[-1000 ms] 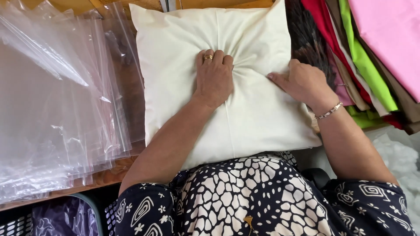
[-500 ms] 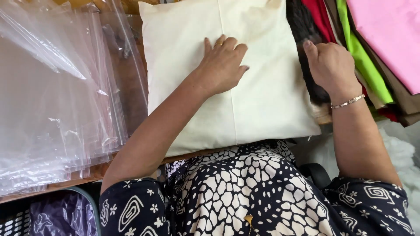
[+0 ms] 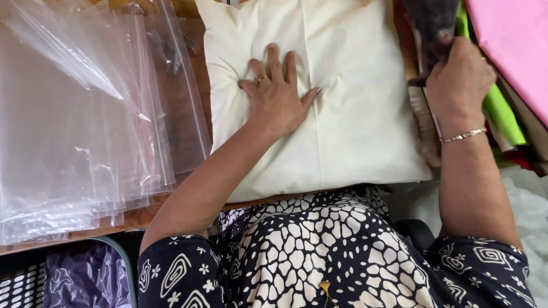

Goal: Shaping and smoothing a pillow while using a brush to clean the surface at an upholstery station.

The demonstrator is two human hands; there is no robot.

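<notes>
Two hands: left hand [image 3: 275, 94] flat on cream pillow [image 3: 354, 114], right hand [image 3: 459, 80] gripping dark brush [image 3: 429, 25].

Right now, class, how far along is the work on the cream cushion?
Done: the cream cushion looks stuffed, lying plump on the table. In hand: the left hand presses flat on it, while the right hand has its grip shut on a dark brush beside it. Left, seemingly: the clear plastic bags lie flat, and the cushion is in none of them.
</notes>
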